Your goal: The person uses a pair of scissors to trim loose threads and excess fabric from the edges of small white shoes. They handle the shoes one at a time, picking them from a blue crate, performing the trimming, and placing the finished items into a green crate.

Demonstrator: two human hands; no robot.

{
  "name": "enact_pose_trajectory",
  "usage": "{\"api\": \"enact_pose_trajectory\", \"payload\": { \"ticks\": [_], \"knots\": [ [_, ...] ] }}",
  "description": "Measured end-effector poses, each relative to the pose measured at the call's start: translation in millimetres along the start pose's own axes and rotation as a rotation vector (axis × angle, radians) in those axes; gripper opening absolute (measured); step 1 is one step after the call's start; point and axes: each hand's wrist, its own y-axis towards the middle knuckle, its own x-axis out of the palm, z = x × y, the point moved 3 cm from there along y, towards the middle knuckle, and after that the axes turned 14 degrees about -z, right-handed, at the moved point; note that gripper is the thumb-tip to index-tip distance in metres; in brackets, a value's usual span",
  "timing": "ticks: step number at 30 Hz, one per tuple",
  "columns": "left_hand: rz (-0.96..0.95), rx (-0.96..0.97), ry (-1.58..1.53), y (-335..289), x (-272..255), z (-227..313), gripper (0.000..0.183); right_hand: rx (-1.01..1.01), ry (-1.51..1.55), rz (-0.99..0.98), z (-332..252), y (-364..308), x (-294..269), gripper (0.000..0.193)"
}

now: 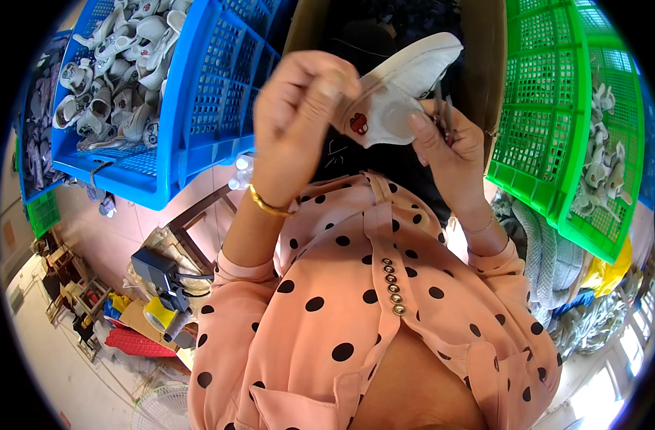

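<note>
A white fabric shoe upper with a small red and black motif is held up in front of my chest. My right hand grips its near edge and also has a small pair of scissors, blades up, between the fingers. At the upper's left end my left hand is closed in a pinch. What its fingertips hold, if anything, is hidden. A thin pale thread runs across the dark background just beyond the hands.
At the left, a blue plastic crate holds many white shoe uppers. To the right stands a green crate, with small white pieces in another green crate beside it. A cardboard box with dark contents lies beyond my hands.
</note>
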Motion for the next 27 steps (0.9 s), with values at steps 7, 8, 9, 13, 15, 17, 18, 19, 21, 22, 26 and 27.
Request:
{"api": "enact_pose_trajectory", "payload": {
  "ticks": [7, 8, 9, 13, 15, 17, 18, 19, 21, 22, 26, 27],
  "knots": [
    [-0.189, -0.173, 0.447, -6, -5, -5, 0.060, 0.012, 0.181, -0.038, 2, -1, -1, 0.018],
    [-0.191, -0.202, 0.373, -9, 0, -4, 0.068, 0.012, 0.178, -0.045, 1, -2, -1, 0.018],
    [-0.193, -0.231, 0.299, -12, 7, -2, 0.076, 0.011, 0.175, -0.052, 0, -2, 0, 0.018],
    [-0.239, -0.170, 0.742, -12, 16, 9, 0.090, 0.002, 0.231, -0.039, 1, -3, 4, 0.018],
    [-0.179, -0.099, 0.824, -14, 19, 7, 0.091, -0.012, 0.242, -0.030, 0, -2, 9, 0.017],
    [-0.128, -0.104, 0.821, -16, 15, 6, 0.083, 0.030, 0.215, -0.058, 0, -4, 9, 0.017],
    [-0.102, -0.107, 0.820, -17, 13, 6, 0.079, 0.052, 0.202, -0.072, 0, -4, 8, 0.017],
    [-0.082, -0.026, 0.858, -16, 10, 6, 0.074, 0.045, 0.039, -0.059, -2, -5, 4, 0.018],
    [-0.038, 0.132, 0.934, -15, 2, 5, 0.065, 0.034, -0.283, -0.036, -11, -6, -5, 0.021],
    [0.024, 0.140, 0.920, -16, 3, 9, 0.056, -0.029, -0.402, -0.023, -17, -7, -8, 0.024],
    [0.109, 0.224, 0.986, -22, 6, 8, 0.047, -0.177, -0.891, 0.068, -35, -9, -10, 0.036],
    [0.130, 0.255, 1.009, -23, 7, 6, 0.045, -0.185, -0.974, 0.061, -36, -10, -9, 0.035]
  ]
}}
